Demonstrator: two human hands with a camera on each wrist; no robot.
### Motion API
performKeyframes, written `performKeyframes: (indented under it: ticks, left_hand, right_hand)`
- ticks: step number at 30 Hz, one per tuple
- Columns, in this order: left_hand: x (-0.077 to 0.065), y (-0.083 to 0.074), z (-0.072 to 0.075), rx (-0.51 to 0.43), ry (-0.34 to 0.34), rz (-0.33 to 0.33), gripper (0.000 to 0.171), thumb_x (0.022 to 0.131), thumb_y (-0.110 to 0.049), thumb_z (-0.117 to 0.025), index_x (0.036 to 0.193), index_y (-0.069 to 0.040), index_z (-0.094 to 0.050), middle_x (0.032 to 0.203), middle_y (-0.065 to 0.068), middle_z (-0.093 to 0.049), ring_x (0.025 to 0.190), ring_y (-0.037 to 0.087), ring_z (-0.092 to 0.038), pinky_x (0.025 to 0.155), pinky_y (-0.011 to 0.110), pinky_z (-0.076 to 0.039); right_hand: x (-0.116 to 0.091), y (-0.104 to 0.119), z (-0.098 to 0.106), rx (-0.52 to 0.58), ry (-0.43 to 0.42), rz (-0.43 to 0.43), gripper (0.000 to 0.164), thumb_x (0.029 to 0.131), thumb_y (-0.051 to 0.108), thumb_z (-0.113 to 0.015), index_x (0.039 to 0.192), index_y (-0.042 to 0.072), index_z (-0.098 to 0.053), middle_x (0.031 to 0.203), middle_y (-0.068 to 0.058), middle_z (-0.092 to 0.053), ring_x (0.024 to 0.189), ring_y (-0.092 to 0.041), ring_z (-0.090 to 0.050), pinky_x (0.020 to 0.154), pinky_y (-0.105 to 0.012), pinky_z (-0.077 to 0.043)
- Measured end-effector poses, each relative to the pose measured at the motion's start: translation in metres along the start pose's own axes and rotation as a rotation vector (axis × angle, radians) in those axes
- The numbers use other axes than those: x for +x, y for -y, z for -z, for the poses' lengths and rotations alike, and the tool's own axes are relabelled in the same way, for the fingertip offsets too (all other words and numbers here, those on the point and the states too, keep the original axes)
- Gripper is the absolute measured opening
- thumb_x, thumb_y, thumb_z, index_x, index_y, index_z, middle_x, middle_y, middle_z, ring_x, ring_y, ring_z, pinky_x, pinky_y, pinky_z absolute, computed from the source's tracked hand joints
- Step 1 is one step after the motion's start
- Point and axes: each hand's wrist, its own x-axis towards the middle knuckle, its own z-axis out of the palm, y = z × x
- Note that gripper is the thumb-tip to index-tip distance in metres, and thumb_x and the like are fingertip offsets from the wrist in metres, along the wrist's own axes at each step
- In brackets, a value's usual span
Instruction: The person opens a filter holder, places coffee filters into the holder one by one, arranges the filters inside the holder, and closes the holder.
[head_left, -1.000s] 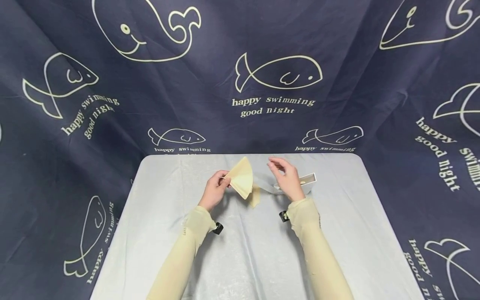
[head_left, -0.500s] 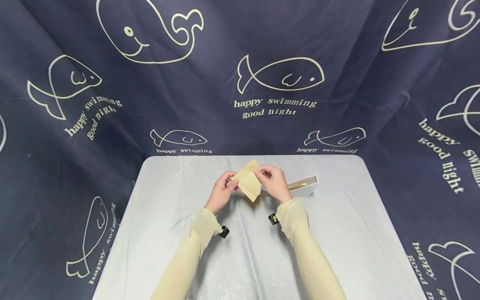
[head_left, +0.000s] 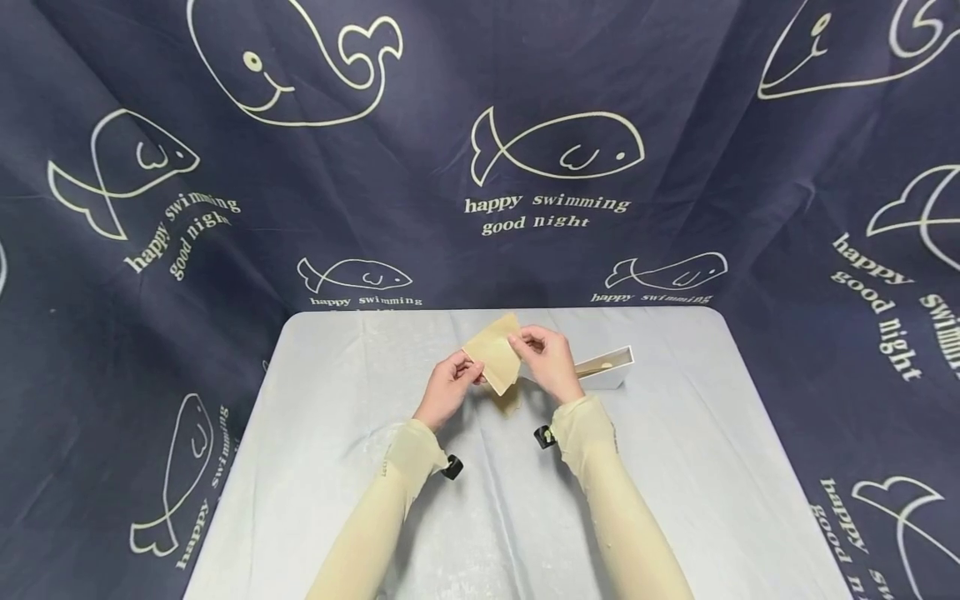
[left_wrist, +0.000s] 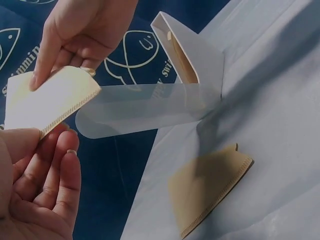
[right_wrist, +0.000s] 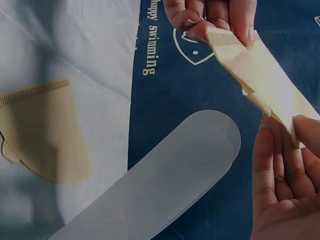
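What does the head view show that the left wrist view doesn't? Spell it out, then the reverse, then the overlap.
Only the head view: the cream sleeves, the black wrist cameras, and whale drawings high on the dark curtain.

Only the left wrist view: the rounded tip of the cloudy plastic strip and the ridged seam along the held paper.

Both: the left hand and right hand pinching that paper, a second paper lying on the table, the open white box, and fish drawings.

There are two hands, two paper filters outside one box, one translucent strip and one table.
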Motion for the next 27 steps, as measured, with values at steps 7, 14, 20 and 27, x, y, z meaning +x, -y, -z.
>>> performKeyframes:
  ticks: [7, 14, 20, 27]
  left_hand:
    - [0.000, -0.004, 0.004, 0.092, -0.001, -0.059, 0.013, 0.103, -0.008, -0.062, 0.100, 0.003, -0.065, 0.087, 0.009, -0.070, 0.079, 0.012, -0.068, 0.076, 0.024, -0.058]
    - [0.002, -0.012, 0.012, 0.284, 0.035, -0.142, 0.017, 0.105, -0.016, -0.062, 0.092, -0.005, -0.065, 0.086, 0.011, -0.072, 0.077, 0.011, -0.066, 0.071, 0.025, -0.054]
    - [0.004, -0.015, 0.015, 0.347, 0.059, -0.139, 0.018, 0.105, -0.019, -0.063, 0.090, -0.008, -0.064, 0.086, 0.009, -0.073, 0.077, 0.011, -0.067, 0.070, 0.024, -0.050]
    - [0.002, -0.012, 0.010, 0.237, 0.077, -0.119, 0.014, 0.104, -0.016, -0.063, 0.100, -0.002, -0.066, 0.093, 0.014, -0.073, 0.083, 0.025, -0.070, 0.078, 0.031, -0.058]
  right_hand:
    - [0.004, 0.006, 0.008, 0.102, 0.023, -0.044, 0.028, 0.098, 0.007, -0.071, 0.121, -0.009, -0.069, 0.107, -0.027, -0.072, 0.084, 0.001, -0.065, 0.081, -0.011, -0.053]
    - [0.006, 0.042, 0.026, 0.177, 0.085, 0.028, 0.037, 0.095, -0.005, -0.069, 0.131, -0.012, -0.062, 0.111, -0.033, -0.066, 0.093, -0.011, -0.067, 0.083, -0.013, -0.054]
    - [0.006, 0.051, 0.024, 0.113, 0.100, 0.077, 0.031, 0.094, -0.004, -0.072, 0.122, -0.014, -0.066, 0.104, -0.033, -0.070, 0.086, -0.011, -0.067, 0.078, -0.013, -0.054]
    - [0.002, 0.050, 0.021, 0.089, 0.006, 0.045, 0.018, 0.093, -0.003, -0.073, 0.106, -0.014, -0.071, 0.096, -0.031, -0.071, 0.078, -0.001, -0.065, 0.075, -0.012, -0.054]
